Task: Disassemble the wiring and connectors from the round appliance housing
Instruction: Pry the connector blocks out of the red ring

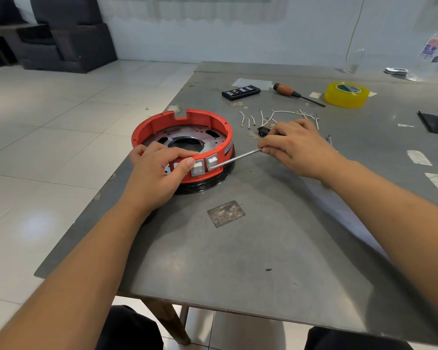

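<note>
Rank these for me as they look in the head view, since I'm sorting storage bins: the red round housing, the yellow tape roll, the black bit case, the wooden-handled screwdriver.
1. Red round housing, clearly largest.
2. Wooden-handled screwdriver, long but thin, and yellow tape roll, bulkier: too alike to rank.
3. Black bit case, smallest.
All three lie farther away than the housing.

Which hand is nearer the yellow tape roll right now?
Right. The right hand holds a metal tool just in front of the yellow tape roll; the left hand grips the red housing, farther left.
</note>
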